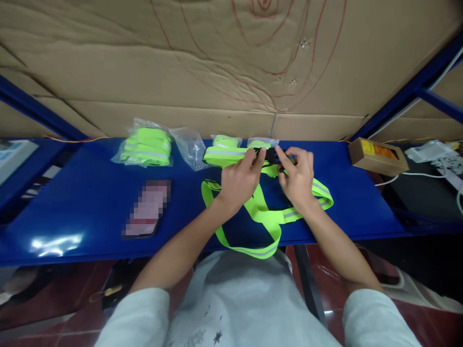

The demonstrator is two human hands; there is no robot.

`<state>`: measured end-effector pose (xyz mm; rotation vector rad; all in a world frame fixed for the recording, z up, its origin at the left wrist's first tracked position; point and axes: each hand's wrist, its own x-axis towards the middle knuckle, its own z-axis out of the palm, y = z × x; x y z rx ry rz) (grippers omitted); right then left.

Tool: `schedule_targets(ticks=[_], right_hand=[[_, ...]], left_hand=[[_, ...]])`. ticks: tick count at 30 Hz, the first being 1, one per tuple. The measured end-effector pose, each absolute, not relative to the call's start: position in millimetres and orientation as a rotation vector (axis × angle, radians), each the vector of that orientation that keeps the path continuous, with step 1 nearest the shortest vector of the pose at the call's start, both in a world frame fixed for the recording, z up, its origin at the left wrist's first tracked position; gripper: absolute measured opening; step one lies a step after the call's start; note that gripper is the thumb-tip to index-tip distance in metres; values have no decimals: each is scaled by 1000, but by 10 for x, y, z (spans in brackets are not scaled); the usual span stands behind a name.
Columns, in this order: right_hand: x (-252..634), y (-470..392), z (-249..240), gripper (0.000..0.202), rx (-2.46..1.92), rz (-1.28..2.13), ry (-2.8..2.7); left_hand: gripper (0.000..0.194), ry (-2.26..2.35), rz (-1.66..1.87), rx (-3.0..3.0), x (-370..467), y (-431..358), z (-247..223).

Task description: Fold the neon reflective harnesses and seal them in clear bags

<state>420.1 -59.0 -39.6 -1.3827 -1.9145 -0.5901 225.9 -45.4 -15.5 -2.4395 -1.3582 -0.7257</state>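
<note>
A neon-yellow reflective harness [267,217] with a grey stripe lies spread over the front of the blue table, one loop hanging at the edge. Its waist strap [226,155] runs to a black plastic buckle [269,155]. My left hand [241,176] pinches the buckle's left side and the strap end. On the buckle's other side, my right hand [298,173] grips it between thumb and fingers. Whether the two buckle halves are locked together is hidden by my fingers.
Folded neon straps in a clear bag [146,147] sit at the back left, beside an empty-looking plastic bag [190,147]. Two small bagged bundles [226,140] stand behind my hands. A phone [148,207] lies at left, a cardboard box [378,156] at right. Cardboard [217,72] walls the back.
</note>
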Motion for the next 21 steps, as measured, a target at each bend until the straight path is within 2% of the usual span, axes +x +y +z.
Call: schedule_targets(ticks=[8, 21], right_hand=[[4305, -540, -407, 53, -1464, -541, -1784], [4098, -560, -533, 71, -1354, -387, -2020]], left_hand=[[48, -1377, -752, -2361, 2150, -392, -226], [45, -1228, -627, -2412, 2293, -454, -383]])
